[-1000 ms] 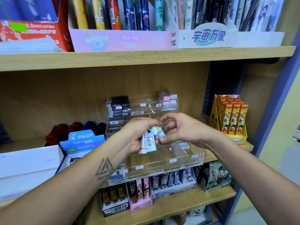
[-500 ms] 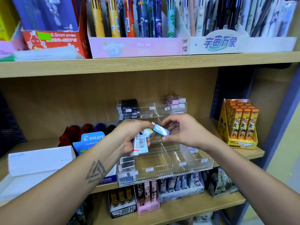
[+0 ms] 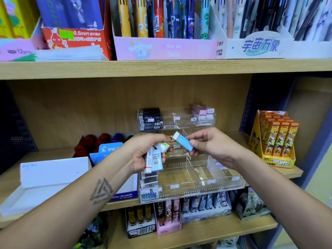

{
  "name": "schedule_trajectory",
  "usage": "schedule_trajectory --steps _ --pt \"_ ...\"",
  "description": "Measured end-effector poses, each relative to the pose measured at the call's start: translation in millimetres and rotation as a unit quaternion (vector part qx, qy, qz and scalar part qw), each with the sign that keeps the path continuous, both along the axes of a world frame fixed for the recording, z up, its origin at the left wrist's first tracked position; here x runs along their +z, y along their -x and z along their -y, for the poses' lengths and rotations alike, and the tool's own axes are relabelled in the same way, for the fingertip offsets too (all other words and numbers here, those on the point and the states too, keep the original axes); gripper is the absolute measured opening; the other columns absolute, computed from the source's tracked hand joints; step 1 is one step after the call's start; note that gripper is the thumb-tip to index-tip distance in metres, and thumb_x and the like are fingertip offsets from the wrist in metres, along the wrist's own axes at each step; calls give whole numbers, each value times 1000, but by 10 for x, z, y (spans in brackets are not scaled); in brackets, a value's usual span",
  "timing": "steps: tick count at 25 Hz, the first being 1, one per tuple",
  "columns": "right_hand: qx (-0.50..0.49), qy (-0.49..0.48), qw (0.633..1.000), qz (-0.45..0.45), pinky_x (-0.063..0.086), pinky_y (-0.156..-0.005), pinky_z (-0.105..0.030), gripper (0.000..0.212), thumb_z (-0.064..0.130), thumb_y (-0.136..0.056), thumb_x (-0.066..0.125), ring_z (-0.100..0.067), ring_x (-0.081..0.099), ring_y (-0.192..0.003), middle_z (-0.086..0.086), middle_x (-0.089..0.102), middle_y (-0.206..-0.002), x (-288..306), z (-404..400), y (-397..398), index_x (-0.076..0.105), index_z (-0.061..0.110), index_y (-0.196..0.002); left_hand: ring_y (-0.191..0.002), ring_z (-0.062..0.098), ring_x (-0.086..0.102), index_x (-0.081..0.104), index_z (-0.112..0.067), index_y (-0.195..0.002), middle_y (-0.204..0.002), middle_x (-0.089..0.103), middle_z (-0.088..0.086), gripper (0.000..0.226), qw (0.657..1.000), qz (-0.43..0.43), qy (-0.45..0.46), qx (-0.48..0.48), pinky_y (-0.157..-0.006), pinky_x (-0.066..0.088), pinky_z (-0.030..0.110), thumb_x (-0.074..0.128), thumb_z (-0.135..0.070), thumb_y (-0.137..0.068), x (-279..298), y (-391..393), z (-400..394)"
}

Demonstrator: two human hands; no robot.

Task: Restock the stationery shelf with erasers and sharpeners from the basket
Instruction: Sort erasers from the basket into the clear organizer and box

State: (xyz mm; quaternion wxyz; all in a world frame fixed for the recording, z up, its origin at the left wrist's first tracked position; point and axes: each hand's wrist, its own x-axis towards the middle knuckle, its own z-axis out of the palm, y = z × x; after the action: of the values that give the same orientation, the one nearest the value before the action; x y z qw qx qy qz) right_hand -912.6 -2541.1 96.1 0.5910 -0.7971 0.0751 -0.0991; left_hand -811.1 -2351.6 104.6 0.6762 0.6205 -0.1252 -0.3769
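While our right hand [image 3: 210, 146] pinches a blue eraser [image 3: 183, 141] between thumb and fingers at mid-frame, our left hand [image 3: 143, 151] just beside it grips a small bundle of erasers [image 3: 156, 159], its fingertips almost touching the blue one's white end. Both hands hover in front of the clear tiered organizer [image 3: 190, 184], whose lower right compartments lie below them. Orange boxes [image 3: 276, 141] stand at the right on the wooden shelf [image 3: 291, 172].
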Motion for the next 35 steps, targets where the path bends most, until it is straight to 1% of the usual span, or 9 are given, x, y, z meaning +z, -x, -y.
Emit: schedule_trajectory --steps 6,11,15,18,20,24,28,33,35 --pt "17 28 999 41 59 -70 -22 26 -7 -84 71 -20 67 -77 -20 72 -91 33 -103 -35 70 -2 -109 -53 20 52 69 2 -112 -84 67 20 28 1000 19 13 8 -44 50 24 72 -12 -88 0 1 -55" --pt "-2 167 984 61 58 -75 -25 35 -6 -69 85 -13 63 -77 -8 70 -90 91 -175 -74 72 13 -96 -49 22 51 74 1 -98 -76 66 19 16 997 50 35 37 -45 49 26 73 -4 -83 -25 -13 -139" --pt "-13 260 963 69 58 -79 -33 31 4 -73 85 -24 64 -78 -9 69 -97 96 -252 -103 74 20 -98 -47 24 51 73 3 -94 -76 65 25 14 995 65 26 74 -45 51 27 74 1 -80 -52 -20 -141" --pt "-27 345 935 76 54 -75 -28 26 18 -74 86 -16 64 -83 4 68 -91 154 -204 -93 76 23 -97 -45 24 53 71 4 -98 -77 65 26 18 994 72 21 85 -45 51 28 74 0 -80 -10 -55 -90" --pt "-94 371 922 64 51 -74 -27 24 22 -75 86 -13 63 -82 8 68 -87 245 -22 -124 75 27 -96 -44 23 54 67 4 -100 -78 67 24 20 994 60 23 88 -44 50 26 74 -3 -82 67 -112 -11" --pt "-200 475 857 -14 50 -74 -29 21 20 -77 85 -16 62 -83 4 68 -92 345 520 -212 72 25 -92 -42 19 52 62 -7 -84 -63 63 13 13 996 59 8 61 -40 48 23 72 -15 -89 235 -195 280" --pt "-142 573 801 -101 50 -63 -25 16 12 -80 78 -14 61 -81 3 64 -93 300 717 -299 70 25 -85 -39 18 51 60 -10 -82 -64 61 13 16 996 80 -8 27 -40 47 22 72 -19 -90 258 -215 629" --pt "-79 640 757 -105 56 -74 -36 14 9 -84 71 -22 61 -86 -5 62 -101 239 803 -467 64 21 -86 -38 18 50 58 -10 -85 -65 59 14 16 996 80 -20 28 -39 48 22 72 -15 -90 226 -205 864" --pt "-64 673 728 -114 54 -72 -34 12 11 -86 70 -25 63 -90 -7 64 -103 212 814 -509 66 19 -95 -38 18 51 58 -10 -87 -67 60 15 17 996 80 -30 25 -40 48 23 73 -17 -88 194 -239 888"
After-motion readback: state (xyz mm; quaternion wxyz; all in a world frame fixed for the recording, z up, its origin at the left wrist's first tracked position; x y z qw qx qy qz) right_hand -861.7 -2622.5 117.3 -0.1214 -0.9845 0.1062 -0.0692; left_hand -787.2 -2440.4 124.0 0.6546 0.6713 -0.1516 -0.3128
